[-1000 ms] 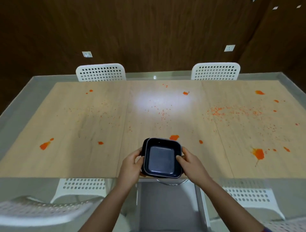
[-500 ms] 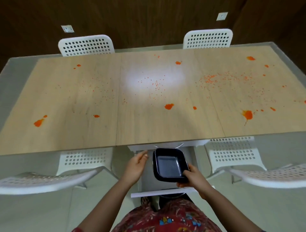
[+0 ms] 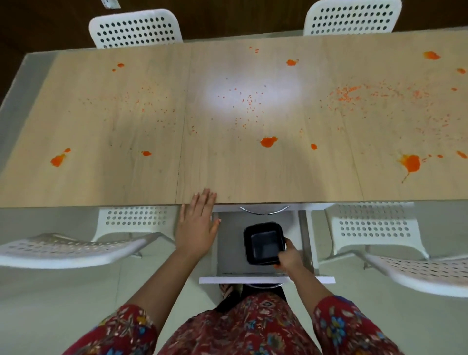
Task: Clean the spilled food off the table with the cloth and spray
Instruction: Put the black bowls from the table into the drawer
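place: dining room, probably | cues: long wooden table [image 3: 152, 126]; perforated white chairs [image 3: 135, 29]; wood-panelled wall [image 3: 228, 15]

White chairs [image 3: 76, 249] flank the open drawer [image 3: 228, 249] below the table [image 3: 126, 177] edge.

No text, label, brand, number or sign can be read anywhere in my view. The white wall plate [image 3: 110, 3] at the upper left edge of the frame is cut off and blurred, so I cannot tell whether it bears any marking. The orange marks on the bench [image 3: 101, 177] form no characters. The black tray [image 3: 263, 243] in my right grip [image 3: 291, 258] shows a plain dark inside, and its outer faces are hidden from me.
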Action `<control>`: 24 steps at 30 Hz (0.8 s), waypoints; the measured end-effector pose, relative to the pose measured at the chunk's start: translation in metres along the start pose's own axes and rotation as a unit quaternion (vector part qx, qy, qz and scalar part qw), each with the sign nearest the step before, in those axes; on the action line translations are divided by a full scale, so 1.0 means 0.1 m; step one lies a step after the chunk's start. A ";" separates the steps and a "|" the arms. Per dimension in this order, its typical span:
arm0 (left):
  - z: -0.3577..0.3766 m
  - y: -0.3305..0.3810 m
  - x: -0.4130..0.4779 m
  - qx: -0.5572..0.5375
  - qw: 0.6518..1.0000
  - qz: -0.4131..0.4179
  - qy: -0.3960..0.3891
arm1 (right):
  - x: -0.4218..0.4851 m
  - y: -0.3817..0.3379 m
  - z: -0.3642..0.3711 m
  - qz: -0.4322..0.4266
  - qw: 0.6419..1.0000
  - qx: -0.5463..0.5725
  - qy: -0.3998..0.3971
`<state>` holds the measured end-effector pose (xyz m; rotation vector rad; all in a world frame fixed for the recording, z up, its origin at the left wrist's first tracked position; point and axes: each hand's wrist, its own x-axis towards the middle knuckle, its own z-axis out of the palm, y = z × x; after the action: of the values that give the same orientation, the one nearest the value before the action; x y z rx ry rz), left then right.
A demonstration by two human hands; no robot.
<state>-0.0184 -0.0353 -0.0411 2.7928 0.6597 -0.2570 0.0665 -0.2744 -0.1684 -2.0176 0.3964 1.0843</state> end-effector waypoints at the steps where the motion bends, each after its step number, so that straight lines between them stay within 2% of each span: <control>1: 0.06 -0.02 -0.01 0.002 1.000 0.001 0.006 | 0.09 0.02 0.05 0.013 1.000 0.017 -0.003; 5: 0.17 -0.04 -0.03 0.017 1.000 0.000 0.027 | 0.37 0.11 0.21 0.064 0.994 0.088 0.013; 11: 0.27 -0.09 -0.03 0.025 0.999 0.003 0.040 | 0.55 0.30 0.29 0.073 0.986 0.148 0.006; 15: 0.26 -0.12 -0.04 0.014 0.999 0.019 0.040 | 0.44 0.31 0.27 0.073 0.992 0.102 0.001; 18: 0.27 -0.12 -0.02 0.017 0.998 0.020 0.048 | 0.16 0.19 0.16 0.003 0.996 -0.072 0.050; 21: 0.28 -0.11 -0.03 0.006 0.999 0.021 0.047 | -0.33 0.16 0.07 -0.162 0.975 -0.120 0.093; 23: 0.29 -0.10 -0.02 -0.005 0.998 0.021 0.051 | -0.58 0.29 0.05 -0.227 0.960 -0.161 0.004; 24: 0.30 -0.10 -0.03 -0.011 0.998 0.021 0.051 | -0.66 0.39 0.07 -0.225 0.955 -0.186 -0.056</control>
<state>-0.0285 -0.0363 -0.0710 2.8102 0.6213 -0.1003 0.0016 -0.3000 -0.1367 -2.2052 -0.3437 1.0239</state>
